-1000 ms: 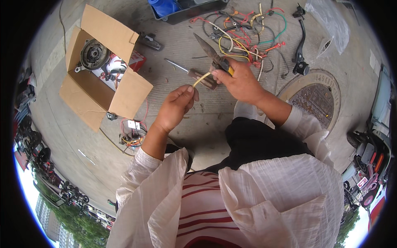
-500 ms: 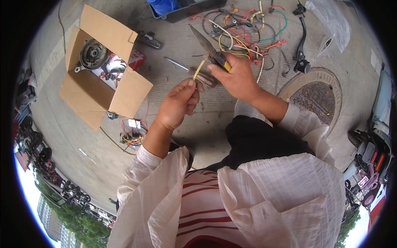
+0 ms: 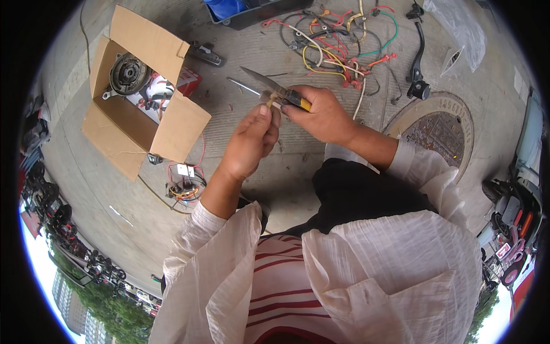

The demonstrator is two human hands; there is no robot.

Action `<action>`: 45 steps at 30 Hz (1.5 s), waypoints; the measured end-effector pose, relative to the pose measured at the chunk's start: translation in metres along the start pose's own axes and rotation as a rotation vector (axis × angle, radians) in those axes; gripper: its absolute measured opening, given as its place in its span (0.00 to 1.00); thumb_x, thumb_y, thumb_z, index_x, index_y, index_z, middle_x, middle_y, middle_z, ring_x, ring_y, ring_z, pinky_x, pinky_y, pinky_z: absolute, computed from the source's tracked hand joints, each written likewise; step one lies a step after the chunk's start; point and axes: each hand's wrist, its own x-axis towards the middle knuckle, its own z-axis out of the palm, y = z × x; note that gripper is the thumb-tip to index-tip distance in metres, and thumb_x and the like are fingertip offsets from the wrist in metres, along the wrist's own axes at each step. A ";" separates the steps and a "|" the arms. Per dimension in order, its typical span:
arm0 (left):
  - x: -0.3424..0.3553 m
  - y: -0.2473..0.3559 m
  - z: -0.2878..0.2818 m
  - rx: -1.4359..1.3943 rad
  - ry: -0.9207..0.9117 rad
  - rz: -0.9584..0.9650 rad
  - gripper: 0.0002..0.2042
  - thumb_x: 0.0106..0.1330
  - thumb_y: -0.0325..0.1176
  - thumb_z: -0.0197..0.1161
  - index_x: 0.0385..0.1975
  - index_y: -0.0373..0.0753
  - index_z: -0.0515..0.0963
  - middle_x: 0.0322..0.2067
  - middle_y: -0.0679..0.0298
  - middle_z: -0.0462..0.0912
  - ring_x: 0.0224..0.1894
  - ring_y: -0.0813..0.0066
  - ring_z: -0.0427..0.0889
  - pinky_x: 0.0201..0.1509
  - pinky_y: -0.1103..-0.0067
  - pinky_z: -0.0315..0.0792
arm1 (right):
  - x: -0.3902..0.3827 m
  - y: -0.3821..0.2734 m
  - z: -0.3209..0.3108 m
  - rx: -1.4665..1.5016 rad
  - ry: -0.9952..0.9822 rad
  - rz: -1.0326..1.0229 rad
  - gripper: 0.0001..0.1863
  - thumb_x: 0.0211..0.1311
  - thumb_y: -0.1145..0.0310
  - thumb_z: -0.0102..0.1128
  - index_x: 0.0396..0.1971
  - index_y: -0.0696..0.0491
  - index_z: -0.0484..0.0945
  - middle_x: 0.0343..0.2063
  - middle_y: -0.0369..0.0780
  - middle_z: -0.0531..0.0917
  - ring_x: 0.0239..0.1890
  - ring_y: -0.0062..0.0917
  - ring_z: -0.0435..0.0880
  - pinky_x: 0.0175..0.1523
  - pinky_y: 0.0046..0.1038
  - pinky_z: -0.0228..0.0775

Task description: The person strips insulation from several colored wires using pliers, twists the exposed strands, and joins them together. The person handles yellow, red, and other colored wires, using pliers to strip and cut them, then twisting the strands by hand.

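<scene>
Between the fingertips of my left hand (image 3: 250, 137) a short piece of yellow wire (image 3: 269, 103) is pinched. My right hand (image 3: 322, 113) grips snips (image 3: 264, 81) with long pointed blades and black-and-yellow handles. Their blades point left, and the part near the pivot meets the yellow wire just above my left fingertips. The exact contact is too small to make out. Under the tool lies a screwdriver (image 3: 245, 86) on the concrete, its handle mostly covered by my hands.
An open cardboard box (image 3: 134, 117) of parts stands left. Tangled cables (image 3: 338, 49) lie ahead right, beside a black lever (image 3: 418, 57) and plastic bag (image 3: 461, 31). A manhole cover (image 3: 438, 137) is at right. Wiring (image 3: 186, 192) lies near my left forearm, a dark tray (image 3: 258, 17) ahead.
The snips have swung down and left, from pointing up-left above the wire to meeting it near the pivot. My right hand moved slightly down; my left hand still pinches the wire.
</scene>
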 end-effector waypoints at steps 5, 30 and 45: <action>0.000 0.011 -0.021 -0.392 -0.142 0.005 0.16 0.76 0.47 0.42 0.28 0.45 0.63 0.14 0.76 0.51 0.13 0.87 0.47 0.15 0.85 0.44 | -0.007 -0.004 0.001 0.230 0.072 0.047 0.13 0.60 0.68 0.60 0.43 0.59 0.78 0.27 0.38 0.80 0.28 0.19 0.77 0.35 0.26 0.71; 0.001 -0.008 -0.025 1.130 0.504 0.946 0.16 0.65 0.34 0.59 0.50 0.34 0.74 0.46 0.50 0.77 0.49 0.54 0.75 0.60 0.63 0.64 | -0.019 -0.021 -0.004 0.047 -0.058 -0.014 0.10 0.56 0.67 0.62 0.36 0.56 0.79 0.24 0.40 0.80 0.26 0.24 0.75 0.36 0.28 0.70; 0.001 0.002 -0.036 0.787 0.174 0.938 0.04 0.65 0.29 0.60 0.36 0.39 0.80 0.37 0.63 0.79 0.47 0.66 0.77 0.70 0.60 0.51 | -0.024 -0.012 -0.017 -0.095 -0.103 -0.063 0.13 0.61 0.64 0.62 0.32 0.61 0.76 0.29 0.44 0.79 0.27 0.33 0.78 0.33 0.32 0.69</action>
